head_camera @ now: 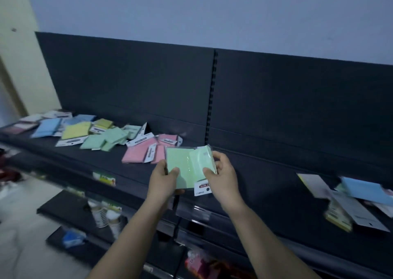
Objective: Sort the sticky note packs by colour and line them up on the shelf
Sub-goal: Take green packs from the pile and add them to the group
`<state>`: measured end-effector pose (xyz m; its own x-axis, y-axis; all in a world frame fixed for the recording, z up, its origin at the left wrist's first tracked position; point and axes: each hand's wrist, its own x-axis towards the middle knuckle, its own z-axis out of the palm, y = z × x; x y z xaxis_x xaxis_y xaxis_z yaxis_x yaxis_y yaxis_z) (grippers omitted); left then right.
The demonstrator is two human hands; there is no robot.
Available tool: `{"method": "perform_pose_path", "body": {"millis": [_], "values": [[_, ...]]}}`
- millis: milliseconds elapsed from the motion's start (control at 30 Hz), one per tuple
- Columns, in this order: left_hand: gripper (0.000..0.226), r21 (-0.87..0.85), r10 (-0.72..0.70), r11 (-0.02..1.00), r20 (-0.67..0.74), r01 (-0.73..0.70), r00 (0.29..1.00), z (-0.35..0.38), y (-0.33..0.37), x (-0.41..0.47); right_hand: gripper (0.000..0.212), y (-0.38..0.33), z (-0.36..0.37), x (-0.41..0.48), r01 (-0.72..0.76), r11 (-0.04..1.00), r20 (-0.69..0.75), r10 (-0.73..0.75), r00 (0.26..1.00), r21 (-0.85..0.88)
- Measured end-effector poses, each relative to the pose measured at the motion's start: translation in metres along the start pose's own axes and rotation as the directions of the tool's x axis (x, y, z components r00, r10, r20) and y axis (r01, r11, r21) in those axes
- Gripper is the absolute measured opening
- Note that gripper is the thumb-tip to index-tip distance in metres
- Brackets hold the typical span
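Observation:
Both my hands hold green sticky note packs (pixel 189 168) in clear wrap above the dark shelf (pixel 265 185). My left hand (pixel 163 178) grips their left edge and my right hand (pixel 223 172) grips the right edge. On the shelf to the left lie grouped packs: pink ones (pixel 140 153) nearest, green ones (pixel 102 140), yellow ones (pixel 76 130), blue ones (pixel 47 126), and a few white or pale ones (pixel 42 117) at the far left. An unsorted heap of packs (pixel 357 200), blue on top, lies at the right edge.
A dark back panel (pixel 148 83) rises behind the shelf, with a slotted upright (pixel 211 95) in the middle. Lower shelves hold cups (pixel 106 212) and other goods. A pale floor shows at bottom left.

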<state>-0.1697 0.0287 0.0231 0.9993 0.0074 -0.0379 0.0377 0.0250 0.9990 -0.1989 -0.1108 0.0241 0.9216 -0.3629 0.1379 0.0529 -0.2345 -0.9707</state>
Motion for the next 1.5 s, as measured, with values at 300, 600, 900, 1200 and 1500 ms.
{"method": "perform_pose_path", "body": {"millis": [300,600,900,1200,1500], "values": [[0.011,0.031,0.014,0.999,-0.102,-0.011,0.995,-0.120,0.003,0.039,0.049,-0.013,0.132,0.007,0.130,0.987,0.097,-0.121,0.988,-0.091],[0.013,0.093,0.025,0.996,-0.175,-0.009,0.984,-0.182,0.003,0.104,0.056,-0.020,0.218,0.057,0.179,0.976,0.206,-0.151,0.967,-0.122],[0.052,0.303,0.007,0.951,-0.211,0.059,0.978,-0.219,-0.001,0.204,0.049,-0.009,0.285,0.144,0.215,0.963,0.266,-0.166,0.949,-0.165],[0.069,0.546,0.020,0.833,-0.187,0.086,0.982,-0.255,-0.023,0.273,0.049,0.003,0.328,0.194,0.232,0.901,0.367,-0.089,0.926,-0.367],[0.046,0.918,-0.020,0.396,0.021,-0.011,1.000,-0.280,-0.043,0.305,0.055,0.013,0.354,0.208,0.276,0.619,0.361,0.014,0.932,-0.736]]}}
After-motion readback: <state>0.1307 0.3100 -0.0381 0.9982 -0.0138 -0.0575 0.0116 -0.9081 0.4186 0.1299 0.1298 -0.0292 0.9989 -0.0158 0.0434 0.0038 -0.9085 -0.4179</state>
